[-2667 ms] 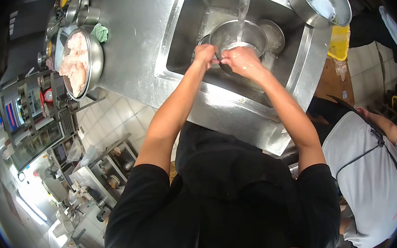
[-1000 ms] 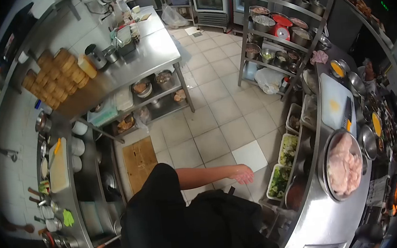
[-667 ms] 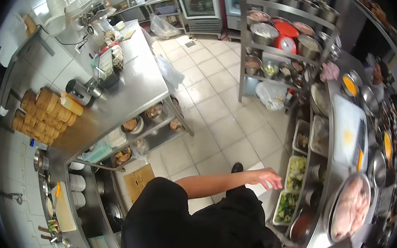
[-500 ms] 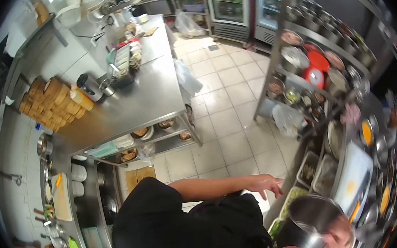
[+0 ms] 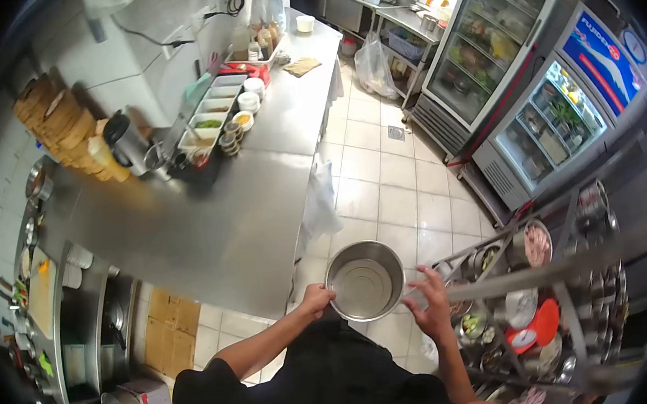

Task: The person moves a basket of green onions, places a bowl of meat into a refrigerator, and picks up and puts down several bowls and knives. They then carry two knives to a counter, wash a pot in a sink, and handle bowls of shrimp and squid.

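A round stainless steel pot (image 5: 363, 289), its inside bare, is held in front of my body above the tiled floor. My left hand (image 5: 319, 301) grips its left rim, the fingers closed on the edge. At the pot's right side is my right hand (image 5: 430, 300), fingers apart and the thumb by the wall; whether it touches the metal is hard to tell. To the left stands a steel counter (image 5: 255, 208), and to the right a metal rack (image 5: 568, 269) with several pots and bowls.
On the counter are a tray of sauce and garnish tubs (image 5: 212, 119), a kettle (image 5: 126, 142) and bamboo steamers (image 5: 63, 125). A plastic bag (image 5: 320, 202) hangs from its edge. Two glass-door fridges (image 5: 494, 41) stand ahead. Cardboard (image 5: 172, 331) lies on the floor at left.
The pot has come from the lower right to the middle, in front of me. My left hand has taken its rim. The right hand's fingers are now apart beside it, and the view has turned.
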Action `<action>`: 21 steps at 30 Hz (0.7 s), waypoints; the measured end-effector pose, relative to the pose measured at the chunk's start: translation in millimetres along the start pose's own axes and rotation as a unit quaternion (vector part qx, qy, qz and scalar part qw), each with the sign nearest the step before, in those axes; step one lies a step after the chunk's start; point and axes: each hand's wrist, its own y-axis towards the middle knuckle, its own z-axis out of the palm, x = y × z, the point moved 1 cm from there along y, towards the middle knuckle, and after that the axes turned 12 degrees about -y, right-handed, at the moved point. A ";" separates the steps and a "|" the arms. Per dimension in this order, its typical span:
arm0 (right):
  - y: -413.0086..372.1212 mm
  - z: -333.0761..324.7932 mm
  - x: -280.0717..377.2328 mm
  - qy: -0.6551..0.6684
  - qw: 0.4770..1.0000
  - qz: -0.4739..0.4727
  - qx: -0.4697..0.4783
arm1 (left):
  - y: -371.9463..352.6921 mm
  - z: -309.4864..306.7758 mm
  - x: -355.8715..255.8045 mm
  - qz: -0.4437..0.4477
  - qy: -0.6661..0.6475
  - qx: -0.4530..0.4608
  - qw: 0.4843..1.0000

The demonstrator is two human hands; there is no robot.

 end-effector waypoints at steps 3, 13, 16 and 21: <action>50.4 20.7 -90.8 0.002 0.988 0.153 0.013 | 60.6 52.5 -54.7 -0.001 -0.050 -0.016 0.999; 214.1 86.5 -336.2 0.515 0.718 0.458 0.097 | 289.2 262.3 -226.0 0.049 0.098 0.066 0.992; 327.4 91.8 -375.9 0.491 0.733 0.440 0.166 | 363.2 290.4 -256.7 0.162 0.072 0.067 0.982; 532.8 132.4 -440.1 0.469 0.749 0.387 0.265 | 457.6 305.0 -380.6 0.291 0.034 0.003 0.956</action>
